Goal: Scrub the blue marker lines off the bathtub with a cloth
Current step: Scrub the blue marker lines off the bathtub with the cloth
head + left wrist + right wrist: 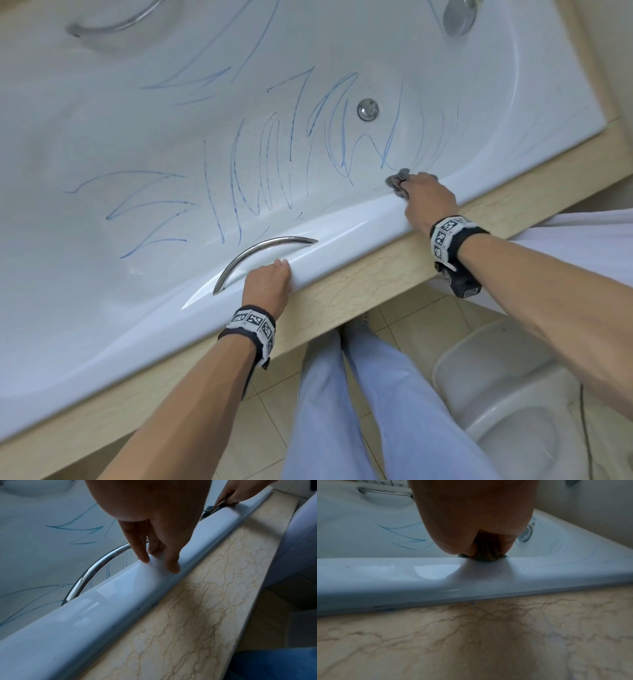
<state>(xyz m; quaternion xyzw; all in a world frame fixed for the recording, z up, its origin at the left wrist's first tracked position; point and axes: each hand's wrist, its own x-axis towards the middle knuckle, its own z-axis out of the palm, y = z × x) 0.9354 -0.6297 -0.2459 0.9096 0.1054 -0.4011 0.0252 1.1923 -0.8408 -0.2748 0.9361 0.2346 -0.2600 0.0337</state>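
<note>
Blue marker lines [260, 161] zigzag across the inside of the white bathtub [102, 120]. My right hand [426, 200] grips a crumpled grey cloth [397, 181] and holds it against the tub's near inner wall, just over the rim [436, 573], where faint blue strokes end. The cloth [483, 557] peeks out under my curled fingers in the right wrist view. My left hand [269, 284] rests on the rim [120, 588] beside the chrome grab handle [260, 253], its straight fingers [172, 563] lying on the rim's top.
A beige marble ledge [359, 284] runs along the tub's near side. A chrome drain button [367, 109] and a round fitting [457, 15] sit in the tub. A second handle [113, 25] is on the far wall. A toilet [507, 394] stands at my right, by my legs.
</note>
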